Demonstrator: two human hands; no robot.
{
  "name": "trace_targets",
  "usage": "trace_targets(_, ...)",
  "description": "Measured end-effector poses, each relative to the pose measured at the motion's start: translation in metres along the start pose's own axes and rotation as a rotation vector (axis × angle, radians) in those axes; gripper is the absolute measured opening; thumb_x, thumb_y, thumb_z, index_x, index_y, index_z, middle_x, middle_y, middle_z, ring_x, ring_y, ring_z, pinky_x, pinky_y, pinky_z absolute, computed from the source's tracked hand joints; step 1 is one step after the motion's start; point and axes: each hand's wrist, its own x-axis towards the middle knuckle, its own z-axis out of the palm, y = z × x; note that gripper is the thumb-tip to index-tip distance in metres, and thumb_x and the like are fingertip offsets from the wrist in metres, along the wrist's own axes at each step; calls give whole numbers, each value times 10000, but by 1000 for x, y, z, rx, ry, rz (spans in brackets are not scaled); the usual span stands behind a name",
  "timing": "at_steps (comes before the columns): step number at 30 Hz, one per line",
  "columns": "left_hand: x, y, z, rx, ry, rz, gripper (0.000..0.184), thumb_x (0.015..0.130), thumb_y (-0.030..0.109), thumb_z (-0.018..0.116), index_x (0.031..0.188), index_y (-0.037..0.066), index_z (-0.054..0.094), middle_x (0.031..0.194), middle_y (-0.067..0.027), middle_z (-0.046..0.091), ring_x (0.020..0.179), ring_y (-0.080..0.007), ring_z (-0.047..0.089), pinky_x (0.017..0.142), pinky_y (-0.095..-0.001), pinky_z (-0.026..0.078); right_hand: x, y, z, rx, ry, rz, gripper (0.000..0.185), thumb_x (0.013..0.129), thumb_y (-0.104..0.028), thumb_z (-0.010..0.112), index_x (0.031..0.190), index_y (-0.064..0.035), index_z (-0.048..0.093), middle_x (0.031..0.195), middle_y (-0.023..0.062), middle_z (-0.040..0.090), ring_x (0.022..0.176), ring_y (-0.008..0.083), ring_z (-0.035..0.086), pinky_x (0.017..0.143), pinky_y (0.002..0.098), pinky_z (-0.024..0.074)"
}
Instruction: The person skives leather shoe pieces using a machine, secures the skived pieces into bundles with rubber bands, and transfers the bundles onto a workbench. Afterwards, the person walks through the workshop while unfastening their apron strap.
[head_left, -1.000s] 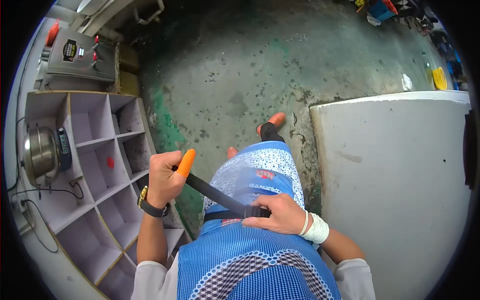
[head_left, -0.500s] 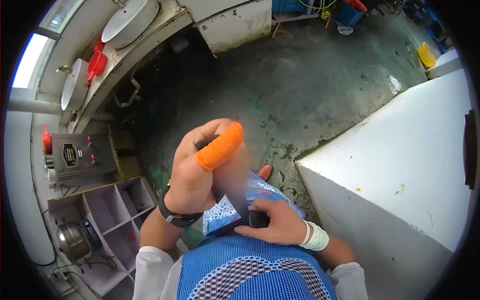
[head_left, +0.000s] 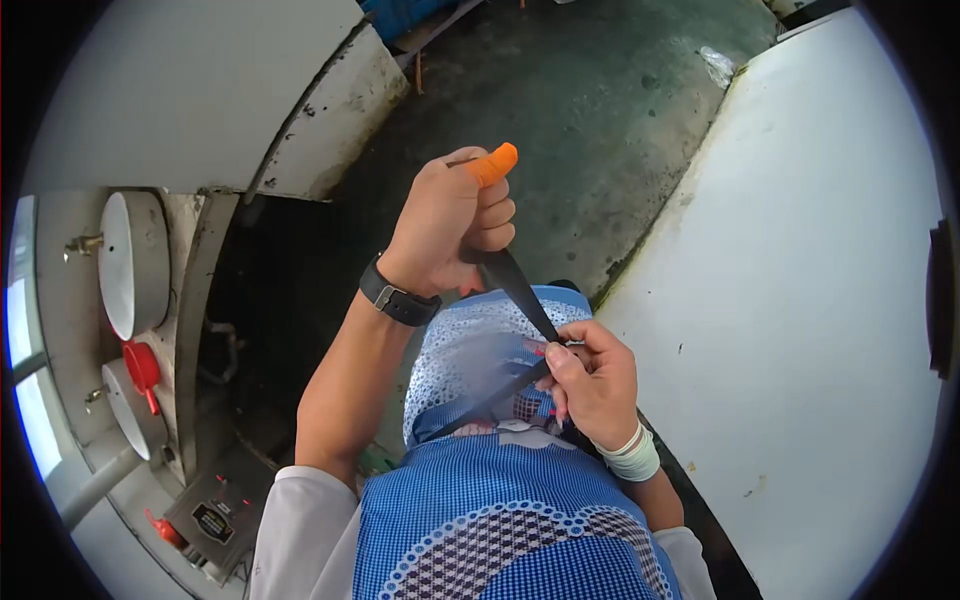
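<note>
A black strap (head_left: 520, 295) runs between my two hands at waist height, over a blue checked apron (head_left: 480, 480). My left hand (head_left: 455, 215) is raised in a fist round the strap's upper end, with an orange cover on the thumb and a black watch at the wrist. Lower and to the right, my right hand (head_left: 595, 385) pinches the strap near the waist, white bands round its wrist. Another stretch of black strap crosses the apron from the left towards my right hand. Whether a buckle sits under the right fingers is hidden.
Two white basins (head_left: 135, 265) and a red dipper (head_left: 143, 370) stand on a ledge at the left. A metal box (head_left: 215, 520) is at the lower left. A large white surface (head_left: 790, 300) fills the right side. Green floor (head_left: 560, 120) lies ahead.
My left hand has moved up and away from the waist, pulling the strap's end with it. My right hand has shifted right and slightly up. The view has turned, and the shelves have left it.
</note>
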Motion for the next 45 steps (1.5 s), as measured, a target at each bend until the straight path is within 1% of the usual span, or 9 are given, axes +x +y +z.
trace_targets(4,60,26,-9,-31,61,-71,246,968,86,343,730,139,376,579,77,209,466,-40,182,401,-216,160,60,-29,-7,35,53,9,180,902,-98,532,980,63,512,677,60,568,452,89,513,440,228,455)
trace_targets(16,204,81,21,-222,427,-37,285,998,187,352,716,153,381,550,79,194,435,-40,176,387,-205,187,243,-152,-93,56,-133,246,142,886,-51,557,977,50,515,668,57,565,496,95,554,435,218,462)
trace_targets(18,224,92,18,-303,428,-23,243,964,86,360,728,143,382,548,61,225,439,-50,206,396,-214,202,267,-173,-102,-66,-181,222,152,867,-54,588,967,40,522,665,40,564,510,80,548,434,210,448)
trace_targets(27,404,240,131,-44,-34,73,224,952,106,410,738,150,355,573,74,219,449,-27,179,390,-205,150,393,-301,-134,-486,-256,-182,290,772,-144,736,902,26,540,700,61,617,584,49,536,513,219,426)
trace_targets(29,439,269,180,40,-217,70,216,934,90,424,743,148,343,578,69,228,447,-28,185,390,-204,153,412,-318,-150,-420,-222,-253,350,758,-213,759,898,21,539,639,50,588,553,70,529,503,230,422)
trace_targets(31,466,287,218,73,-336,85,206,932,86,429,750,141,349,579,65,238,437,-28,197,384,-197,162,418,-348,-172,-671,-393,-73,441,724,-324,780,905,-4,537,637,119,596,533,257,608,508,320,468)
trace_targets(34,497,309,280,157,-470,70,194,943,109,423,757,137,374,583,60,248,436,-26,202,375,-194,162,409,-384,-199,-519,-189,-255,404,735,-318,772,862,-10,545,616,102,577,508,232,586,474,319,440)
trace_targets(39,538,293,343,191,-443,50,215,946,115,405,735,142,373,592,73,246,461,-27,198,385,-190,155,413,-425,-251,-458,-145,-313,313,773,-264,739,778,-9,559,616,87,575,510,181,585,469,288,436)
trace_targets(45,568,233,271,-130,-50,-38,206,982,137,404,781,128,448,581,86,215,452,-25,189,378,-180,178,429,-418,-302,-386,18,-265,336,828,-324,666,758,-25,529,554,24,533,501,81,513,457,248,391)
